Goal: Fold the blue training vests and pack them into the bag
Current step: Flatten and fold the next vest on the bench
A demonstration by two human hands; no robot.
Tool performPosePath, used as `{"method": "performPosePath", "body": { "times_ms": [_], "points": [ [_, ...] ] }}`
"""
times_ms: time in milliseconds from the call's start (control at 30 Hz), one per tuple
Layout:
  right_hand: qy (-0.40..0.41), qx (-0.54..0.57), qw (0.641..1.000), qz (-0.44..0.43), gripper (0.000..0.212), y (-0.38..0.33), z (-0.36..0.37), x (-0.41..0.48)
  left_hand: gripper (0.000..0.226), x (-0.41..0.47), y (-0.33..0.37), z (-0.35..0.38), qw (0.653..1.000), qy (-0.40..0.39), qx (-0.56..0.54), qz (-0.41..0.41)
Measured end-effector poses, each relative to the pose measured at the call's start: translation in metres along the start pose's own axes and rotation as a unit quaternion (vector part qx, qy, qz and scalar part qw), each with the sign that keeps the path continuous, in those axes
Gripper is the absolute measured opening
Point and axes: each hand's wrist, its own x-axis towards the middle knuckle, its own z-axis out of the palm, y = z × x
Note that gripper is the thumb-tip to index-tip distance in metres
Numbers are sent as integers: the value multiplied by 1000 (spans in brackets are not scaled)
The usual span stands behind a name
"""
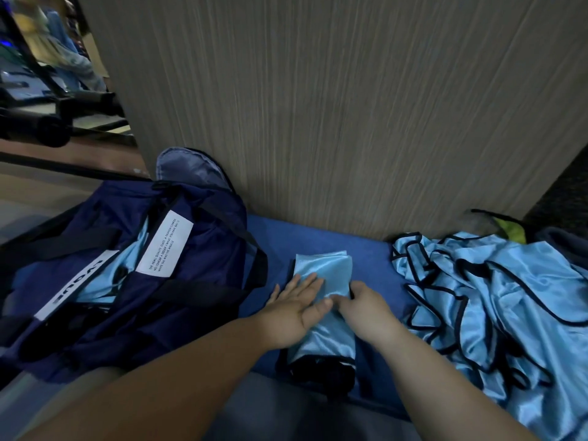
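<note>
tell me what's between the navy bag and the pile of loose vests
In the head view, a folded vest lies on the blue mat between the bag and the pile, left hand flat on it, right hand pinching its edge.

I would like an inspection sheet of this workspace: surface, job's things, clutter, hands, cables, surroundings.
Surface: blue mat.
Job's things: folded vest at centre of the mat; pile of unfolded vests to its right; open bag to its left, light blue fabric inside.
Clutter: yellow-green item behind the pile, mostly hidden.
Grippers: left hand flat on the folded vest; right hand grips its right edge.
Cables: nothing seen.
Surroundings: wood-grain panel behind; dark equipment far left, blurred.
</note>
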Motion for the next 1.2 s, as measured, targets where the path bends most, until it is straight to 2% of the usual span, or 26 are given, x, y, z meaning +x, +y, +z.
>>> {"method": "performPosePath", "body": {
  "times_ms": [133, 233, 300, 367, 467, 533, 600, 667, 767, 967, 1200],
  "points": [
    [14, 120, 993, -6, 12, -8, 7, 0, 55, 1, 5, -3, 987, 102, -118, -26],
    [32, 189, 981, -10, 4, -14, 7, 2, 56, -1, 7, -8, 967, 162, -189, -47],
    [43, 241, 969, -21, 6, -21, 4, 2, 59, -4, 11, -16, 942, 192, -266, -70],
    [50, 280, 958, -38, 9, -29, 2, 3, 63, -7, 15, -25, 908, 199, -354, -97],
    [45, 338, 939, -55, 10, -43, 3, 3, 70, -16, 19, -42, 853, 166, -474, -144],
    [31, 365, 928, -61, 10, -52, 7, 4, 62, -22, 14, -52, 822, 150, -530, -142],
    [16, 386, 920, -69, 11, -61, 14, 4, 48, -28, 8, -61, 806, 160, -558, -118],
    [1, 400, 913, -79, 12, -70, 24, 4, 34, -35, 0, -69, 807, 202, -545, -103],
    [-15, 384, 918, -100, 13, -85, 41, 2, 29, -50, -14, -82, 841, 285, -450, -95],
    [-19, 283, 940, -189, 25, -120, 80, -3, 58, -84, -53, -114, 881, 377, -273, -87],
    [-90, 198, 947, -236, 46, -175, 127, 12, 62, -112, -112, -158, 868, 429, -224, -109]
  ]
}}
